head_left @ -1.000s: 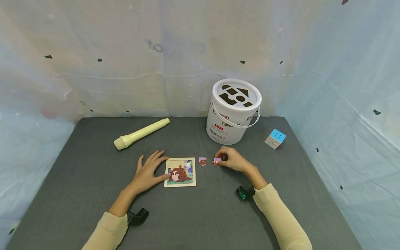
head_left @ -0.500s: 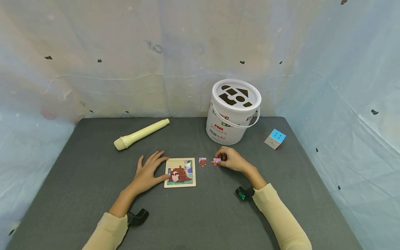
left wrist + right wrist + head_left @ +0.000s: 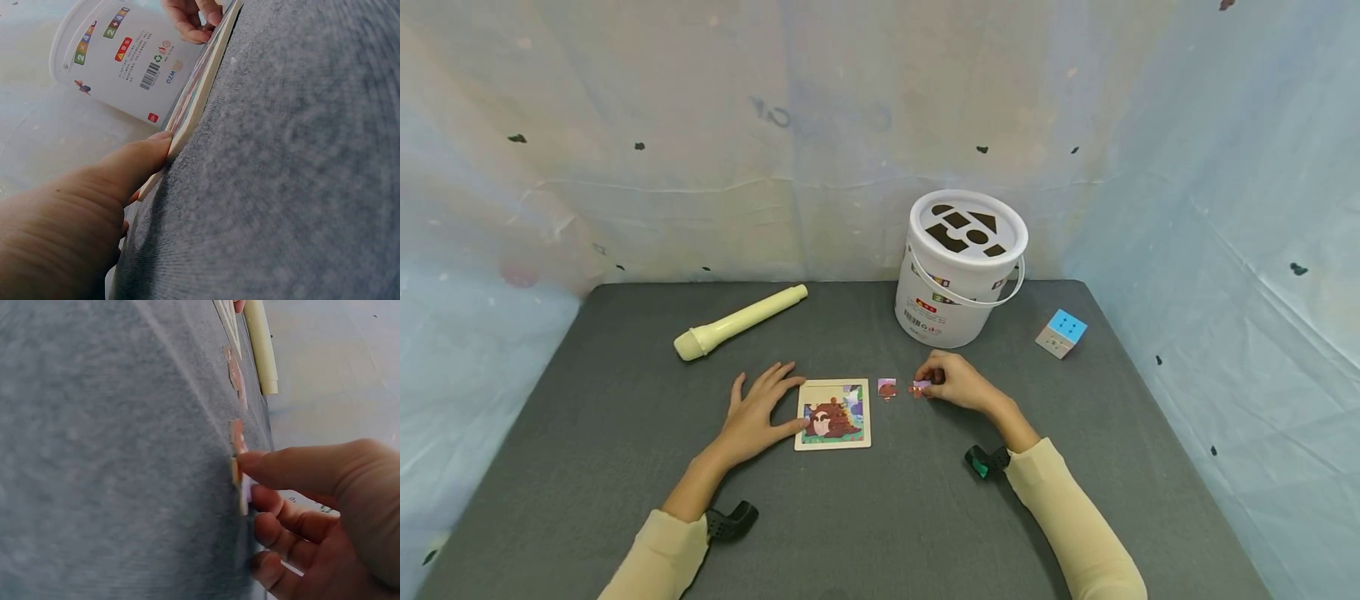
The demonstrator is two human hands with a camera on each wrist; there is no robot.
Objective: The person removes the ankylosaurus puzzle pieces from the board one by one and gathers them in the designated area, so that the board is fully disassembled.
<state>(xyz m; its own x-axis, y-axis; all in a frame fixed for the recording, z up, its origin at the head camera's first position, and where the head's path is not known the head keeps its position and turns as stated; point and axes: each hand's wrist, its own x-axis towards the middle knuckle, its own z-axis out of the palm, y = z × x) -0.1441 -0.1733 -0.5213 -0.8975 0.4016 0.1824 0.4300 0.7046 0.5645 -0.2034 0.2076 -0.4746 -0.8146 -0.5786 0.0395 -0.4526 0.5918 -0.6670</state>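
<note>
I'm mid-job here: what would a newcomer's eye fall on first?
Likely the big white bucket, standing right of centre at the back of the grey table, dark shapes on its lid. Next, the pale yellow microphone-shaped object lying back left. Then the colourful framed puzzle near the middle, with a loose piece just to its right.

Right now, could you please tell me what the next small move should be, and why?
I'd probably lift the pinched puzzle piece leftwards over the loose piece towards the puzzle frame: the right grip already has it, the left grip touches the frame's left side, and the frame's upper-left area looks bare in the head view.
</note>
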